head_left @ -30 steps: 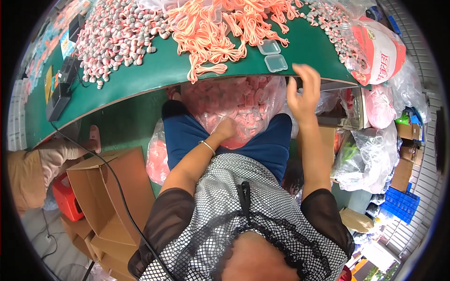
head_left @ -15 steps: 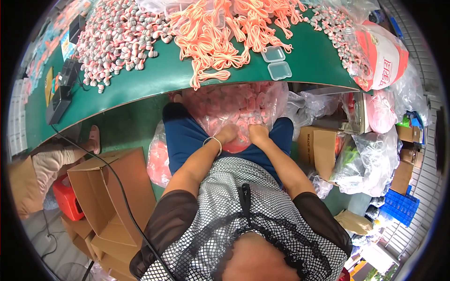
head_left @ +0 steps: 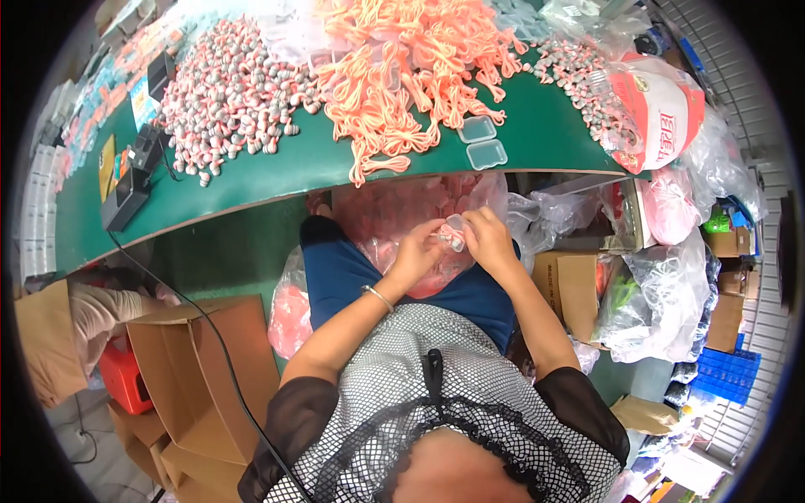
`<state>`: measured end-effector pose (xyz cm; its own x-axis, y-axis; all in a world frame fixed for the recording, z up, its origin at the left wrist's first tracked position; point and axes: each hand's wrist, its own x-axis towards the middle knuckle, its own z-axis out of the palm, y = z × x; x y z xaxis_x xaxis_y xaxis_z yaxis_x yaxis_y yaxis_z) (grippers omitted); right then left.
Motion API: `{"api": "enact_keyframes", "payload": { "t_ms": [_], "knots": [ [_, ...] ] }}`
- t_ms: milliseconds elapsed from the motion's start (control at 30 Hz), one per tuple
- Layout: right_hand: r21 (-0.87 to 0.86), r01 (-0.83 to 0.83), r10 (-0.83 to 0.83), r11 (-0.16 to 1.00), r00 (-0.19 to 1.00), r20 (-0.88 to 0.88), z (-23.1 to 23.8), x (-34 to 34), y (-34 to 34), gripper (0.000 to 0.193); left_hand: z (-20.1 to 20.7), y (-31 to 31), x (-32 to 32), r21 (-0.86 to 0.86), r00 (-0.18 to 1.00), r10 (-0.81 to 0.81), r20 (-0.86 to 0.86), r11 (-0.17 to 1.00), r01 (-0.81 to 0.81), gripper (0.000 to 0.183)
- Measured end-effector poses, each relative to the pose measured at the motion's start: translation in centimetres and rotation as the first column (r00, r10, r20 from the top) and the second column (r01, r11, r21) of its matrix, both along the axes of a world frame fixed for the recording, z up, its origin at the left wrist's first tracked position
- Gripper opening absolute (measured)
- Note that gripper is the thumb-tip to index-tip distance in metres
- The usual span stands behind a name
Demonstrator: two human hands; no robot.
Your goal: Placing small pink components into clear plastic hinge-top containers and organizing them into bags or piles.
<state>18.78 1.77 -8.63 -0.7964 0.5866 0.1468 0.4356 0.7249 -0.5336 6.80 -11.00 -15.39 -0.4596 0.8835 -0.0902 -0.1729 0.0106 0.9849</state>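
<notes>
Above my lap, my left hand (head_left: 419, 251) is closed on a small clear plastic case (head_left: 455, 225) with something pink and pale inside. My right hand (head_left: 490, 241) pinches the case's other side, its fingertips at the lid. Under both hands, a large clear bag (head_left: 369, 210) of similar pink-filled pieces lies between my knees. On the green table (head_left: 293, 172) ahead is a heap of peach cord bundles (head_left: 381, 109). Two clear case halves (head_left: 486, 154), which look like one opened case, lie beside the cords.
Grey-and-pink earplug-like pieces (head_left: 235, 92) are heaped at the table's left; more pieces (head_left: 591, 92) lie right, by a red-and-white bag (head_left: 658, 113). Black devices (head_left: 127, 199) trail a cable down past an open cardboard box (head_left: 210, 360). Another carton (head_left: 579, 293) stands right of my knee.
Both hands have risen out of the bag, and a small clear case now shows between them. The view has shifted slightly, so the table sits lower in it.
</notes>
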Motion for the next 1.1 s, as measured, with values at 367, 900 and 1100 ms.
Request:
{"api": "enact_keyframes", "payload": {
  "t_ms": [367,900,1100],
  "knots": [
    [0.127,-0.072,0.098,0.989,0.971,-0.218,14.5,2.2,3.7,0.020,14.9,3.2,1.0,0.254,0.899,0.099,-0.427,0.967,0.014,0.047],
    [0.450,-0.012,0.124,0.893,0.968,-0.220,11.5,0.0,16.5,0.017,16.6,16.6,-1.1,0.096,0.126,0.108,-0.986,0.991,-0.094,0.041],
    [0.482,-0.004,0.149,0.876,0.954,-0.262,11.0,0.4,16.1,0.021,16.0,17.1,-1.1,0.237,0.149,0.245,-0.958,0.969,-0.071,0.022]
  ]
}}
